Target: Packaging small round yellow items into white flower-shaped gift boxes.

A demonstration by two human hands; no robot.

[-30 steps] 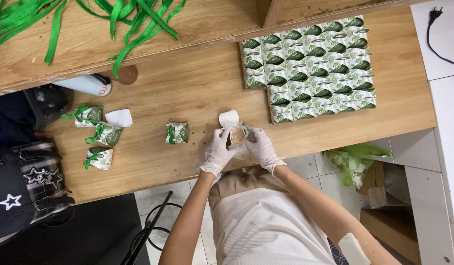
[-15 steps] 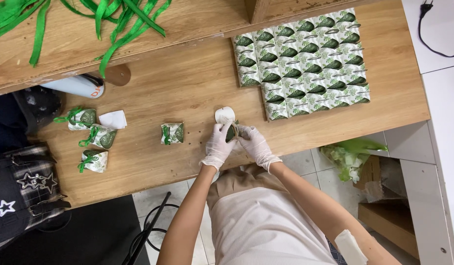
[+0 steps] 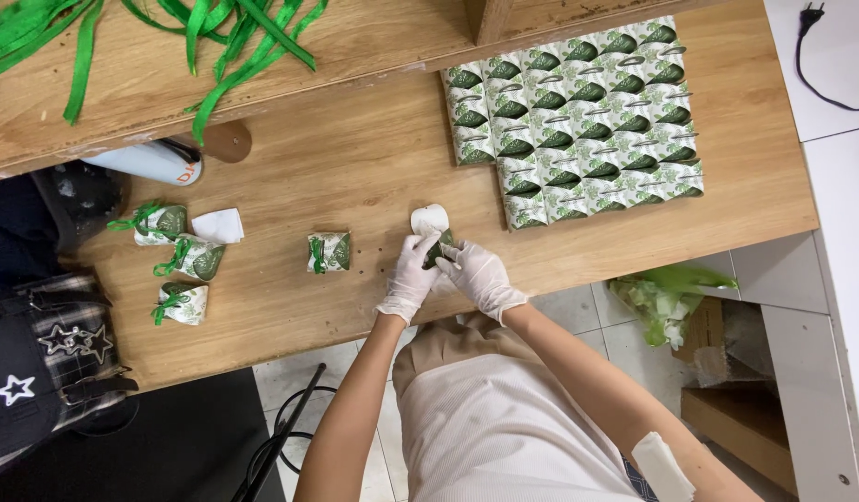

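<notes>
Seen from above, a person in a pale top stands at a light wooden worktable [image 3: 355, 167]; both hands wear thin white gloves and meet at the table's near edge; the left hand [image 3: 413, 274] and the right hand [image 3: 478, 276] together pinch a small green-and-white leaf-printed paper parcel [image 3: 440, 249], fingers curled around it from either side, so each hand is grasping the parcel rather than lying loose; the parcel sits just above the tabletop, between the fingertips, partly hidden by them; a rounded white piece of paper or lining [image 3: 429, 219] shows at its far side, touching it; judging by this grip, the parcel is being folded or pressed shut, and the work seems to call for a steady pinch with both hands while the flaps are brought together; just left of the hands lies a finished small square parcel with a green ribbon bow [image 3: 329, 252]; further left, well apart, are three more ribboned parcels [image 3: 180, 256] and a loose white paper square [image 3: 217, 225]; beyond the hands, to the right, lies a flat stack of leaf-printed paper sheets laid out in overlapping rows [image 3: 578, 121]; loose green ribbons [image 3: 225, 37] trail over a raised wooden shelf at the far side; a white cylindrical bottle [image 3: 146, 163] lies on its side at the left; nothing stands between the hands and the sheets
</notes>
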